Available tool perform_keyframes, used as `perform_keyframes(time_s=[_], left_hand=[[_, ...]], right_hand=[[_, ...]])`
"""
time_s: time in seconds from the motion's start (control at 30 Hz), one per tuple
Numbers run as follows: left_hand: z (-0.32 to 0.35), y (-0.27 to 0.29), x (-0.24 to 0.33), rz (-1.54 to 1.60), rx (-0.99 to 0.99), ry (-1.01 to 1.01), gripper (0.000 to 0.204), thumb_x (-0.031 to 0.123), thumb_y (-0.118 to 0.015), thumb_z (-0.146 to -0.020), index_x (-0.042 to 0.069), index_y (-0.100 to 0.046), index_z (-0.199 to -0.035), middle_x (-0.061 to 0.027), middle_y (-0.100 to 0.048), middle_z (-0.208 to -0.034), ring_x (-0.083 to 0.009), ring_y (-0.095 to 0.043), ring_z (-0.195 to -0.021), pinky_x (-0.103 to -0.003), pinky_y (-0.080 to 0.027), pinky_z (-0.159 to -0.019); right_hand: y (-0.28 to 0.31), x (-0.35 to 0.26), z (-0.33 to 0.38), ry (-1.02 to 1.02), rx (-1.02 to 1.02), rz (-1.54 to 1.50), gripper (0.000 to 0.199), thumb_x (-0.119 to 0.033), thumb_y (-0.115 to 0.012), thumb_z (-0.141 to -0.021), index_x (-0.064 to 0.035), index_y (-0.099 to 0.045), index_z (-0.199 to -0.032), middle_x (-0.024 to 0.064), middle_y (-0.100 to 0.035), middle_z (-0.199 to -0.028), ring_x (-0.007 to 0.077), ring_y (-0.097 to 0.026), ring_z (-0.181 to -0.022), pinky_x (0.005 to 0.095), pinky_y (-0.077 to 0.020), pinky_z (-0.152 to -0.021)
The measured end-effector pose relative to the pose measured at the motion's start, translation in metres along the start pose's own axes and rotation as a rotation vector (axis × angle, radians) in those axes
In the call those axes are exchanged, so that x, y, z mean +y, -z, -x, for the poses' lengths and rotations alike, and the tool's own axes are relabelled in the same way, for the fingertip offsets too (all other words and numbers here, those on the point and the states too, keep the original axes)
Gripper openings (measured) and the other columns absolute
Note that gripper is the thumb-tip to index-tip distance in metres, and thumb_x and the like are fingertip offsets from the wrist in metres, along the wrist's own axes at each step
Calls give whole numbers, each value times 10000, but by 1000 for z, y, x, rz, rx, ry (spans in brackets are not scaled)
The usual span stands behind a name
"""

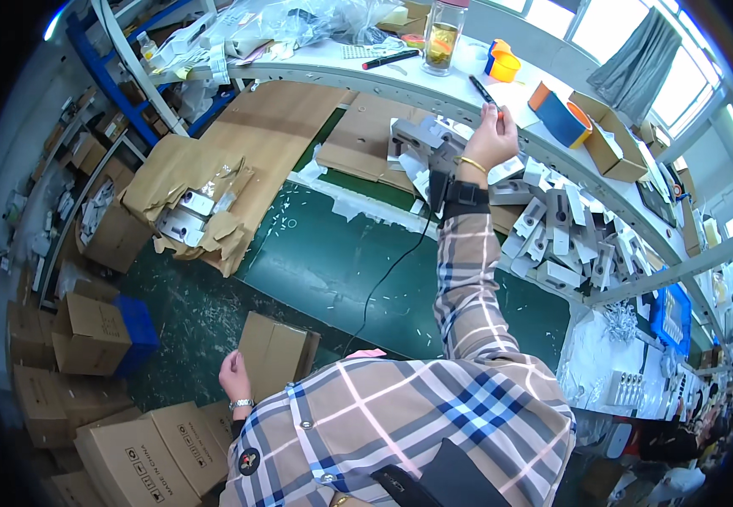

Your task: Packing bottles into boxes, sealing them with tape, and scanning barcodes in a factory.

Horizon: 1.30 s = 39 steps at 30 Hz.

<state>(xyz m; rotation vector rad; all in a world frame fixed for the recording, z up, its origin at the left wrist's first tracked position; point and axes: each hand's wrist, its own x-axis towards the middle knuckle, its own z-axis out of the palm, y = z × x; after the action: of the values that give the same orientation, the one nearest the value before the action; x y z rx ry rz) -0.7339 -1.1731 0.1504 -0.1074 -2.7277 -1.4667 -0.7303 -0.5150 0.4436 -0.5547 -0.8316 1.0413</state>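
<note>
Right hand (491,139) pinches a black marker (483,91) at the white bench edge (434,95); light, stiff, smooth barrel, so grip mid-barrel; left hand (233,376) curls loosely beside a small cardboard box (275,353), contact unclear.

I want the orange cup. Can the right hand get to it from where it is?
Probably yes. The right hand is up at the table edge, holding a black marker, and the orange cup stands just beyond with nothing between them.

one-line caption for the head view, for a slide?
Right hand holds a black marker at the white bench; left hand touches a cardboard box.
</note>
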Motion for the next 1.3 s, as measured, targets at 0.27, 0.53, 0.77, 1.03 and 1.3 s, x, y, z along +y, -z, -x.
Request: perform_keyframes(time_s=[0.27,0.53,0.77,1.03,1.3], left_hand=[[33,38,-51,32,-4,220,188,143,-680,-957,-10,-736,-1051,-137,-768,-950,-182,-747,-839,-307,-580,-764],[108,97,-34,2,-119,265,246,186,-677,-957,1,-714,-1115,-112,-761,-988,-172,-724,-880,-296,-564,-791],[179,192,-74,130,-149,366,364,251,-718,-922,-5,-673,-1177,-163,-748,-1039,-233,-736,-913,-338,-574,-797],[221,378,-121,46,206,281,317,165,-702,-938,-12,-658,-1197,-162,-744,-1033,-241,-736,-921,-335,-574,-826],[201,467,-141,109,283,215,247,156,-684,-958,26,-690,-1167,-131,-758,-987,-212,-745,-926,-319,-578,-798]], right_hand=[[-1,15,-22,78,-116,181,351,-37,-597,-984,129,-576,-1292,232,-700,-977,264,-732,-632,312,-607,-522],[79,13,244,-96,-856,432,191,-148,-627,-1005,14,-679,-1090,70,-674,-875,118,-613,-676,265,-527,-623],[238,-4,583,-217,-2431,233,193,-159,-700,-881,-25,-752,-1010,185,-734,-888,285,-716,-754,375,-560,-693],[253,-70,746,-51,-2560,326,202,-195,-704,-877,-72,-767,-1024,171,-741,-934,320,-718,-800,401,-568,-736],[146,-118,798,29,-2145,379,146,-152,-653,-891,-72,-759,-951,199,-727,-939,389,-704,-862,435,-562,-760]])
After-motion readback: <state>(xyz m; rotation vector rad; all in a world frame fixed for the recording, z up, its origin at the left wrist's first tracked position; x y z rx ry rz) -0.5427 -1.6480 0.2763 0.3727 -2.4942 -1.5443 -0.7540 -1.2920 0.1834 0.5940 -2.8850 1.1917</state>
